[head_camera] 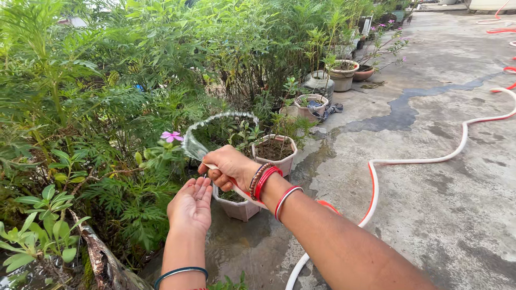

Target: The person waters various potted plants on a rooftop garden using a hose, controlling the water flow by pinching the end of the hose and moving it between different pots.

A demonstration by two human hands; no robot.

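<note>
Two bare hands work at the near edge of a dense green garden bed. Her right hand (228,167), wearing red and brown bangles, is clenched around the end of a white-and-red rubber hose (414,160), which trails away to the right and far across wet concrete paving (430,215). Its nozzle end points left and far, throwing an arc of water (215,121) over a pale plastic pot (275,150). The left hand (191,205) hangs just below the nozzle, open, palm up, fingers loosely together, holding nothing. A pink flower (172,136) sits just left.
</note>
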